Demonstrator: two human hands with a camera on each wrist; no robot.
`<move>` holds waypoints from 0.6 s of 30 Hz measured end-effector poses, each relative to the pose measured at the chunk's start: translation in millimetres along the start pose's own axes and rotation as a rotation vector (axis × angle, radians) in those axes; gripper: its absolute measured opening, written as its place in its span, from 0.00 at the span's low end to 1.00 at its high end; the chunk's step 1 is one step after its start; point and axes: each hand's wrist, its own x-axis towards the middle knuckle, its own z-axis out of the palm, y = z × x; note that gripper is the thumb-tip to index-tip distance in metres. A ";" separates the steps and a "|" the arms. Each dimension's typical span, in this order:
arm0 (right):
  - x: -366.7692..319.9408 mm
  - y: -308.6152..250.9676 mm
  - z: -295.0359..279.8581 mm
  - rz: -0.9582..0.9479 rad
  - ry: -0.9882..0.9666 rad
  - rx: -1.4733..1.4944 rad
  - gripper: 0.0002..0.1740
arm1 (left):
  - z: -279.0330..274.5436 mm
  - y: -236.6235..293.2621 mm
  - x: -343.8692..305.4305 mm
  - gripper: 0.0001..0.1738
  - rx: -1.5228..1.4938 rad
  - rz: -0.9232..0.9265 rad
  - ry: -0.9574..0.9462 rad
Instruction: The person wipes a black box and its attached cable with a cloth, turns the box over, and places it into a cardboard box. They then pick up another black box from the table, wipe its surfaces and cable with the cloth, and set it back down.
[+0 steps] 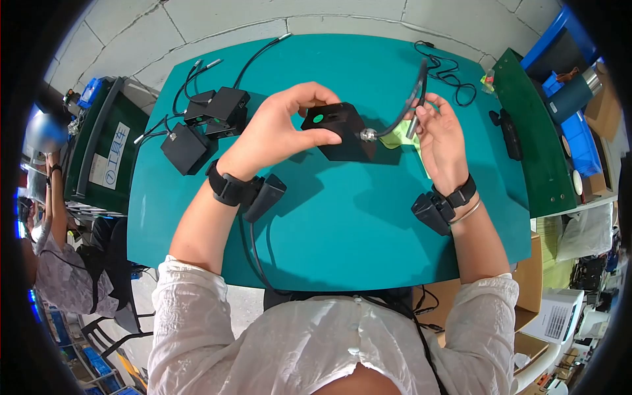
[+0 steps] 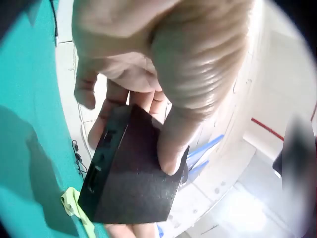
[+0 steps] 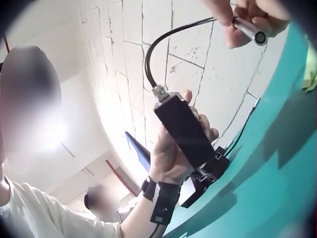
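Note:
My left hand grips a small black box above the table, thumb on one face and fingers round the far side. A green round sticker marks one end. In the left wrist view, port openings line a narrow side of the box. From a metal connector on the box, a black cable arches over to my right hand. That hand pinches the cable near its free end, a silver cylindrical tip. A yellow-green cloth lies on the table behind the cable.
Several similar black boxes with cables sit at the table's left. A thin black cord lies coiled at the back right. Green panels flank the teal table, the right one beside blue bins. Another person is at far left.

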 end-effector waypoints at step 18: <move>4.2 5.6 -2.8 -0.063 -0.012 0.064 0.12 | 21.1 27.7 -10.3 0.29 0.113 0.237 -0.121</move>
